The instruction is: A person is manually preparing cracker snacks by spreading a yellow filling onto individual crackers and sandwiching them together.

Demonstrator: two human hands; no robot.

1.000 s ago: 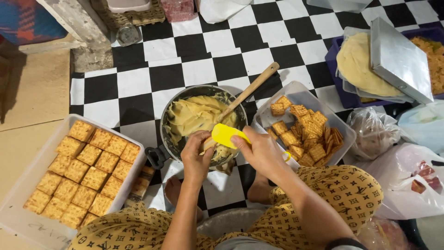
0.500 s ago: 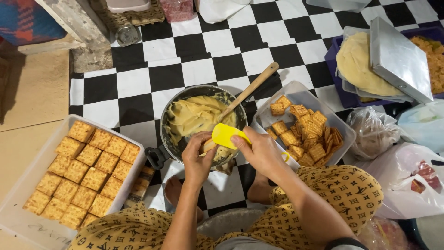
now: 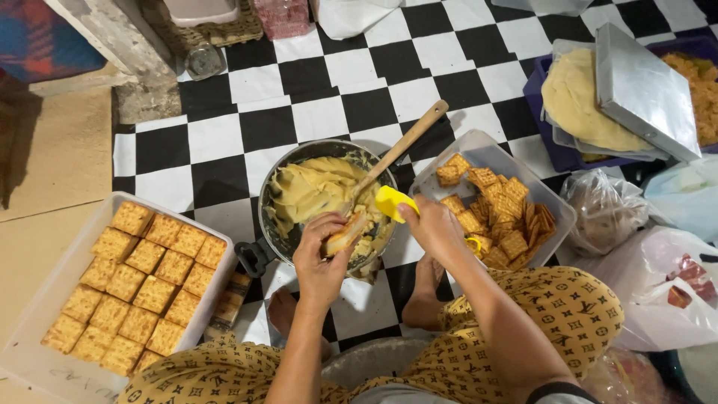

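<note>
On the black-and-white checkered floor (image 3: pixel 224 146), a clear plastic tray of filled crackers (image 3: pixel 30 329) lies at the near left, its square crackers packed in rows. A second clear tray (image 3: pixel 490 153) with loose square crackers heaped in it sits to the right, just beside a dark round pot (image 3: pixel 273 187) of pale yellow filling. A wooden spoon (image 3: pixel 407 142) leans in the pot, its long axis running from the filling up and away to the far right, handle end pointing past the rim. The left hand (image 3: pixel 318 258) hovers over the pot's near rim, fingers curled closed around a cracker sandwich (image 3: pixel 345 233) that sticks out past the fingertips toward the right, long axis tilted slightly upward. The right hand (image 3: pixel 434 224) grips a yellow spatula (image 3: pixel 393 202), whose blade points left toward the cracker, just beside it; the fingers are wrapped shut on its handle.
</note>
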